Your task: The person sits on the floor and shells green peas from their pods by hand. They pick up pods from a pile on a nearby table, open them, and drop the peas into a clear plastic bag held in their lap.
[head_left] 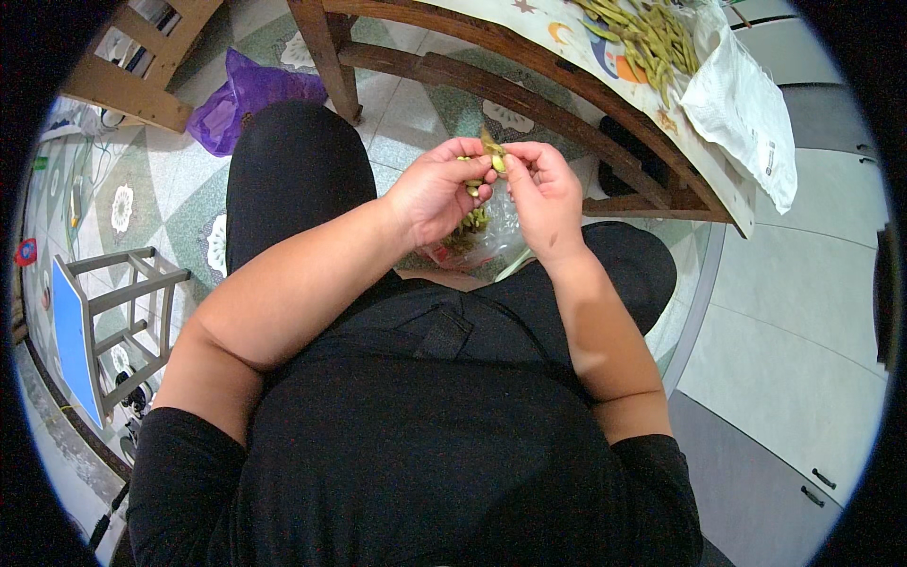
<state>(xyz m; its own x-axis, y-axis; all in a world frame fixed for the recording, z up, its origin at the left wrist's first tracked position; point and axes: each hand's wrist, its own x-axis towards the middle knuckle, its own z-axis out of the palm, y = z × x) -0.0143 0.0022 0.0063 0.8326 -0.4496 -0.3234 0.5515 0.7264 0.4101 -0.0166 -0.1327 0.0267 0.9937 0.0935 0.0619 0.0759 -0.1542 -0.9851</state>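
Between my two hands, above my lap, is a green-brown soybean pod [490, 147] with a pale green bean [499, 164] showing at its lower end. My left hand [436, 197] is closed, pinching the pod between thumb and fingers. Several shelled beans [473, 186] sit in its curled fingers. My right hand [551, 197] pinches the same pod from the other side, its thumb at the bean. Below the hands, between my legs, is a clear plastic bag [506, 225] with greenish-brown pods or shells [465, 230]; my hands partly hide it.
A wooden table with a patterned cover [529, 24] stands ahead, bearing a heap of soybean pods [652, 42] and a white bag [742, 109] over its edge. A purple bag [253, 94] lies on the tiled floor. A blue-topped stool [77, 340] lies on its side at left. Pale cabinets [784, 283] line the right.
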